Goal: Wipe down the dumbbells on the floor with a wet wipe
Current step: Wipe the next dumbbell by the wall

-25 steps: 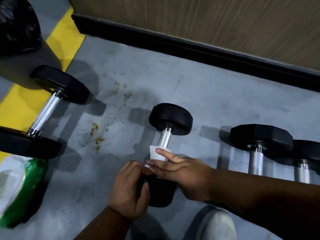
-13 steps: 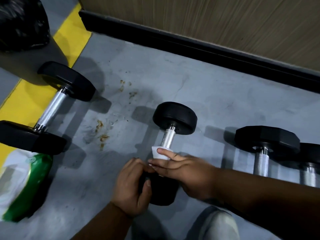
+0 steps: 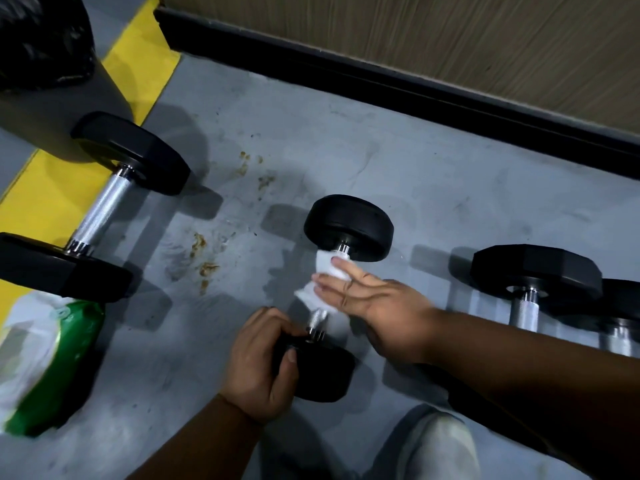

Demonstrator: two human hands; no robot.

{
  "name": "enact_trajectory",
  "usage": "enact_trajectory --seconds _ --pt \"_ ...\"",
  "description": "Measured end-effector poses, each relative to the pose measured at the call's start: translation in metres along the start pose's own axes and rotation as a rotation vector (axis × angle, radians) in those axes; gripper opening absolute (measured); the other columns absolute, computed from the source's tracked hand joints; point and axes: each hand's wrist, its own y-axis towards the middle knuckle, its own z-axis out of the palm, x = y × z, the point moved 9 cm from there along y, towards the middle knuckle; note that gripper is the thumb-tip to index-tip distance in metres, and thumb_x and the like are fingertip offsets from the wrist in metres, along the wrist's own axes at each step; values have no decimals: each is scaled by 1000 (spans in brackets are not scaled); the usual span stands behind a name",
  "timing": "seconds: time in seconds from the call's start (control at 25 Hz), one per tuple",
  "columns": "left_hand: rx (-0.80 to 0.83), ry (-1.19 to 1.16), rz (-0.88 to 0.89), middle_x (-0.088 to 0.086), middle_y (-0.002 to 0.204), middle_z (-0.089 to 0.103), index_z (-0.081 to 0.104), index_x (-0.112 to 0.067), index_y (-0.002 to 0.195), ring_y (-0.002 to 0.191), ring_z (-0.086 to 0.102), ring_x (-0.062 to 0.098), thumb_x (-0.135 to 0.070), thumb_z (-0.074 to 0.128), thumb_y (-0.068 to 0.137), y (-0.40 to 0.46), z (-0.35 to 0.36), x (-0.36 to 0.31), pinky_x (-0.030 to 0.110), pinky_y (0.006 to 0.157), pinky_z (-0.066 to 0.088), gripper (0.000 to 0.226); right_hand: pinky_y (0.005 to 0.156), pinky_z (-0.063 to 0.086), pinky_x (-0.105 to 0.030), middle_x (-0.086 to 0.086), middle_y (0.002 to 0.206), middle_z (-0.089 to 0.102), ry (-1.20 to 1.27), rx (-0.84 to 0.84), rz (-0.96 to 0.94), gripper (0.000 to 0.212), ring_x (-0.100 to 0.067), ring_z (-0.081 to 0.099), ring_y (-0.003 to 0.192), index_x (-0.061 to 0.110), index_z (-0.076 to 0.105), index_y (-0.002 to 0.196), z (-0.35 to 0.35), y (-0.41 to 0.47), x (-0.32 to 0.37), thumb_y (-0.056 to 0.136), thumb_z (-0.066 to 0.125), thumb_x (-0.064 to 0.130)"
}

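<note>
Head view shows the left hand (image 3: 258, 370) with its grip curled round the near black head of the small dumbbell (image 3: 348, 232) lying on the grey floor (image 3: 398, 174) at centre, while the right hand (image 3: 374, 301) wraps the white wet wipe (image 3: 323, 271) round the steel handle, fingers nearly straight over it. A bigger dumbbell (image 3: 100, 206) lies far left beside a green-and-white wipe pack (image 3: 45, 362); more dumbbells (image 3: 535, 271) sit right

Black dumbbell (image 3: 348, 232) on floor, white wipe (image 3: 327, 271) wrapping handle.
</note>
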Motion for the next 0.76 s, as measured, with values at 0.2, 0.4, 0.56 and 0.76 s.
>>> enact_trajectory --seconds 0.2,0.4,0.56,0.76 --pt "-2 12 6 4 86 59 65 -7 89 78 59 24 -24 47 91 0 0 -2 46 66 47 25 118 43 -47 13 174 17 107 -40 -185 96 -17 -1 163 25 32 165 20 -14 35 78 53 -7" --pt "-14 1 -14 4 87 59 64 -7 88 78 59 25 -27 46 91 -2 0 2 47 67 46 27 115 47 -47 21 172 12 93 -151 35 101 -5 -6 161 32 29 165 -11 4 -16 71 42 -3" --pt "-13 11 -12 4 86 59 65 -7 89 78 58 24 -39 42 100 -2 -1 2 46 67 46 40 119 42 -49 10 174 20 86 -78 -201 97 -19 2 163 24 34 164 17 -10 30 75 52 -9" --pt "-8 30 -24 3 87 60 64 -8 88 78 59 23 -28 45 91 -2 0 5 45 69 48 28 118 43 -46 18 172 15 71 -114 -56 99 -6 -4 161 29 32 165 -11 7 -11 71 43 -1"
